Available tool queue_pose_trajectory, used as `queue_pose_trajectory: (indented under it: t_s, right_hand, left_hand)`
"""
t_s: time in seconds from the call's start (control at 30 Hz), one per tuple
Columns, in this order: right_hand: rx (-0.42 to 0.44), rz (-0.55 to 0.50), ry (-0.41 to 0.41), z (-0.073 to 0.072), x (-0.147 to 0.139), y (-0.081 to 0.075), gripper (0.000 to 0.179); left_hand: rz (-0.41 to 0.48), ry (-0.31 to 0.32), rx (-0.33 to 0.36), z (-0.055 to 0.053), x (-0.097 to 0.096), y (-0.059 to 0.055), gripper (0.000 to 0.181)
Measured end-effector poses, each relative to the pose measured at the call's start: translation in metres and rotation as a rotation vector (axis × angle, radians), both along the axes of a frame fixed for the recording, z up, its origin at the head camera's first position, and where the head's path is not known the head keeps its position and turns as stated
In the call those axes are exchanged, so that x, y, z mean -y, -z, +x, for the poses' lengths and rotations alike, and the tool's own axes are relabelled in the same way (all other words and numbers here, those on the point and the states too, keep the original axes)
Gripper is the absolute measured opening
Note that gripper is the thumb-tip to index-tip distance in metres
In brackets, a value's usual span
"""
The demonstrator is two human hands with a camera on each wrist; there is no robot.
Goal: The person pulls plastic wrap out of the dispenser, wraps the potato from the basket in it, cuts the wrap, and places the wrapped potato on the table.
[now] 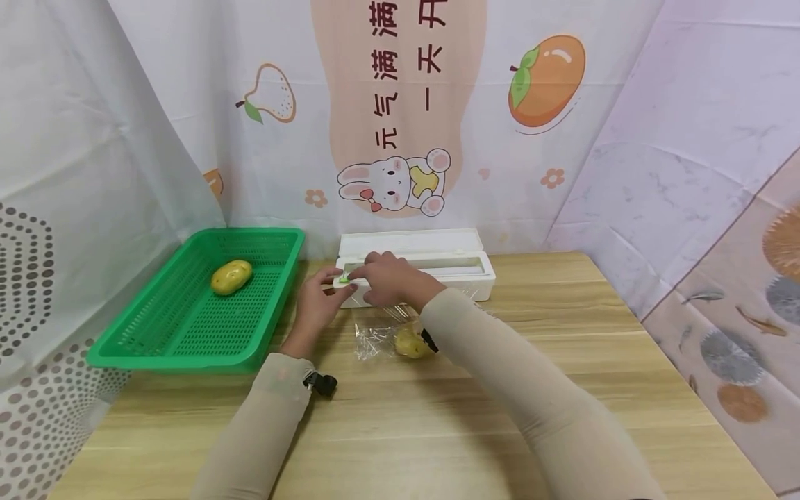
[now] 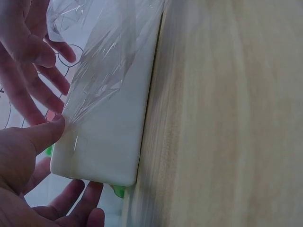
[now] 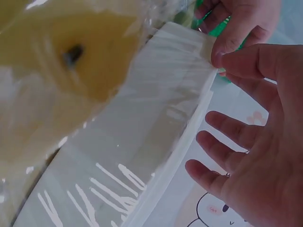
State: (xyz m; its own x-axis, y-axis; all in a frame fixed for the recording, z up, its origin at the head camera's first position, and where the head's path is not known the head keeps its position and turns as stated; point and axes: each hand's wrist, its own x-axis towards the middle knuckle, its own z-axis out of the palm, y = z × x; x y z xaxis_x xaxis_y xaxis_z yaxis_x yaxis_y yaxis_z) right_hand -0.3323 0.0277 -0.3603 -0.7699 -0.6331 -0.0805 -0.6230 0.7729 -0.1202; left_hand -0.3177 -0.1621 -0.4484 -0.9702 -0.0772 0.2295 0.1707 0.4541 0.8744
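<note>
Film dispenser (image 1: 462, 285) at back of worktop (image 1: 562, 312), lid up, film (image 1: 373, 342) running down its front over the potato (image 1: 409, 344). Left hand (image 1: 317, 300) grips its left end, probably bracing it; right hand (image 1: 394, 279) narrowed at green slider (image 1: 344, 279), can't tell if pinching.

Left fingers (image 2: 66, 196) and right fingers (image 3: 232, 126) meet at the left end of white box (image 1: 478, 288), which blocks straight ahead; raised lid (image 1: 409, 241) behind it, then cloth backdrop (image 1: 275, 173). Green basket (image 1: 175, 362) blocks left, narrow gap beside box taken by left hand. Nearer than fingers: loose film (image 1: 375, 340), potato (image 1: 409, 344). Passable: tabletop (image 1: 550, 305) right of box, also tabletop between forearms.
</note>
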Motion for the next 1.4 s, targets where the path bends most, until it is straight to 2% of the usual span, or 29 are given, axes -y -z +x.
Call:
queue_pose_trajectory:
  t_s: [0.33,0.57,0.73,0.9,1.07,1.2,1.4]
  right_hand:
    - [0.018,-0.021,0.011,0.0,0.014,-0.001,0.052]
    - [0.0,-0.183,0.053,-0.006,0.027,0.001,0.033]
    - [0.05,-0.288,0.145,-0.007,0.036,0.005,0.027]
    - [0.02,-0.337,0.276,-0.007,0.046,0.009,0.019]
    - [0.05,-0.399,0.38,-0.007,0.05,0.013,0.013]
    - [0.079,-0.448,0.434,-0.008,0.049,0.017,0.011]
    - [0.049,-0.431,0.494,-0.01,0.048,0.02,0.006]
  left_hand:
    - [0.018,0.003,-0.012,0.0,0.001,0.0,0.045]
    - [0.101,0.006,0.012,0.0,0.005,0.002,0.044]
    - [0.113,-0.002,0.037,-0.001,0.007,0.003,0.043]
    - [0.105,-0.01,0.021,-0.002,0.008,0.003,0.039]
    - [0.105,-0.005,0.01,-0.003,0.009,0.005,0.037]
    - [0.131,-0.004,0.027,-0.002,0.009,0.007,0.039]
    - [0.169,0.001,0.04,-0.004,0.011,0.007,0.042]
